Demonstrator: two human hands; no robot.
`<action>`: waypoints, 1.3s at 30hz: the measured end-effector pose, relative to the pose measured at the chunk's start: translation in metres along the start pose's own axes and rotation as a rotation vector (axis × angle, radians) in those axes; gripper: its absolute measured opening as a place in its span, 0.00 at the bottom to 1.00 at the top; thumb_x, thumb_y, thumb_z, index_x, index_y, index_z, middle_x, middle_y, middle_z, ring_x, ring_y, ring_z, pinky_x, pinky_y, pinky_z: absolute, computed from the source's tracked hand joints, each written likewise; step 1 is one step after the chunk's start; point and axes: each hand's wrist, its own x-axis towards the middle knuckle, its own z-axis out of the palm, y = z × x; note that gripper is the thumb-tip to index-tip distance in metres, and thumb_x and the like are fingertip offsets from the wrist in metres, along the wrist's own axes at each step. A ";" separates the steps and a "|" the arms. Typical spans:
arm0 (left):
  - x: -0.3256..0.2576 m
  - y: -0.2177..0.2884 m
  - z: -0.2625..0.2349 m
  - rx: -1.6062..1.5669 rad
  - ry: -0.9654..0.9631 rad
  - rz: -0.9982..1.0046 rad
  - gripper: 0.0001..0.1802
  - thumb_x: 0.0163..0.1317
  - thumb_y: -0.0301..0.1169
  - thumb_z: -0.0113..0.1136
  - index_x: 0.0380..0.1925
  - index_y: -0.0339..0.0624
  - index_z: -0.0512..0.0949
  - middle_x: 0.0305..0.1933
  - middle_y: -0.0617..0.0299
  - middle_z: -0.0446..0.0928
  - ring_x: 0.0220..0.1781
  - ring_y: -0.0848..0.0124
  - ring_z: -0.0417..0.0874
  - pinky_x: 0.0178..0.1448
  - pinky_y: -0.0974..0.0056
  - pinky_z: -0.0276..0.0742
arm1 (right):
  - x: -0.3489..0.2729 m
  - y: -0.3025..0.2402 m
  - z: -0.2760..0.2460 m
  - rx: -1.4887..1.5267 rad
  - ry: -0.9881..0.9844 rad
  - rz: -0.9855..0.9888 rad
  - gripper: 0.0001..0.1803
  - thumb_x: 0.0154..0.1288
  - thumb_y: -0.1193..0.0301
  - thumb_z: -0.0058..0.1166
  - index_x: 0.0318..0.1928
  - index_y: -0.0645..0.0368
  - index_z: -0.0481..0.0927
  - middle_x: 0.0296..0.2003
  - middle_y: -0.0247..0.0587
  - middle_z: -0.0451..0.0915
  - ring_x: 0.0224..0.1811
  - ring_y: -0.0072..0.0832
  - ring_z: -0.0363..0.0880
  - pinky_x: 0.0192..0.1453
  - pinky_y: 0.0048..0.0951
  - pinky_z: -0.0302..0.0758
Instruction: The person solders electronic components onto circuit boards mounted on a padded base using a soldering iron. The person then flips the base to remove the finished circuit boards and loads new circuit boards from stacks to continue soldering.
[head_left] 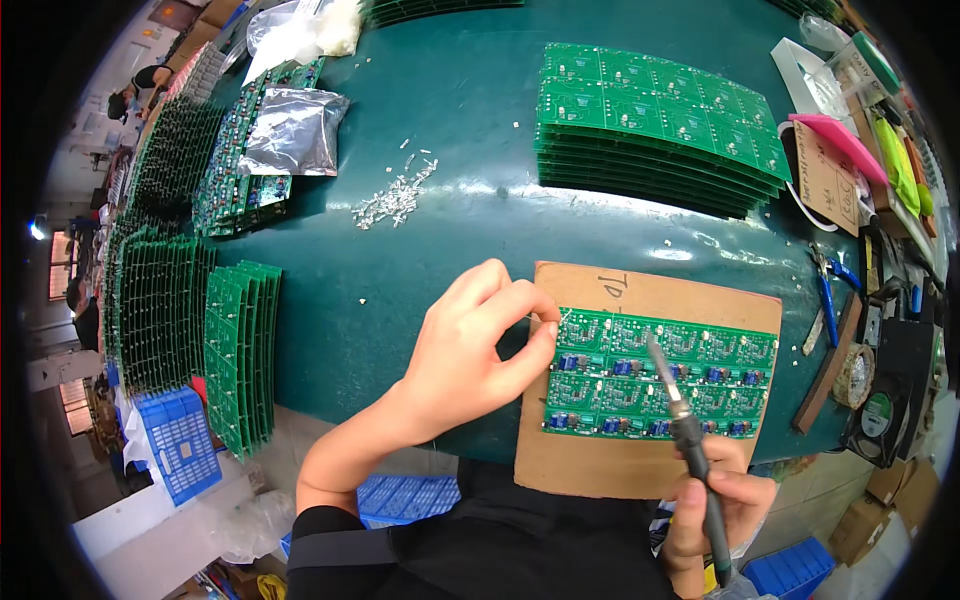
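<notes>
Soldering iron in right hand, tip over circuit board.

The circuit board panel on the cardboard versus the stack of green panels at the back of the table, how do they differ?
The circuit board panel is a single sheet lying on a cardboard sheet; the stack of green panels is many sheets piled straight on the green table. The single panel carries blue parts in rows; the stack's top sheet shows none. The soldering iron in the right hand reaches over the single panel; nothing touches the stack. Both are green multi-board panels.
</notes>
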 end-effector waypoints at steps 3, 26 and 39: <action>-0.001 -0.001 0.004 -0.057 -0.015 -0.027 0.06 0.51 0.21 0.65 0.30 0.40 0.78 0.28 0.62 0.72 0.29 0.70 0.69 0.33 0.66 0.68 | 0.010 0.007 0.020 0.095 -0.030 -0.028 0.18 0.62 0.80 0.61 0.46 0.62 0.64 0.35 0.60 0.79 0.35 0.40 0.83 0.35 0.31 0.80; 0.008 -0.012 0.005 -0.090 -0.152 0.036 0.07 0.53 0.19 0.63 0.30 0.39 0.75 0.38 0.59 0.79 0.43 0.62 0.81 0.50 0.61 0.77 | 0.011 0.012 0.037 -0.032 -0.175 0.028 0.20 0.61 0.79 0.63 0.45 0.62 0.64 0.38 0.65 0.82 0.36 0.41 0.86 0.35 0.35 0.83; 0.022 0.010 0.032 -0.003 -0.120 0.202 0.10 0.49 0.18 0.63 0.31 0.39 0.74 0.36 0.57 0.78 0.39 0.59 0.80 0.45 0.60 0.77 | 0.011 0.012 0.009 -0.085 0.017 0.068 0.14 0.65 0.80 0.56 0.42 0.64 0.62 0.33 0.65 0.81 0.22 0.28 0.80 0.24 0.26 0.77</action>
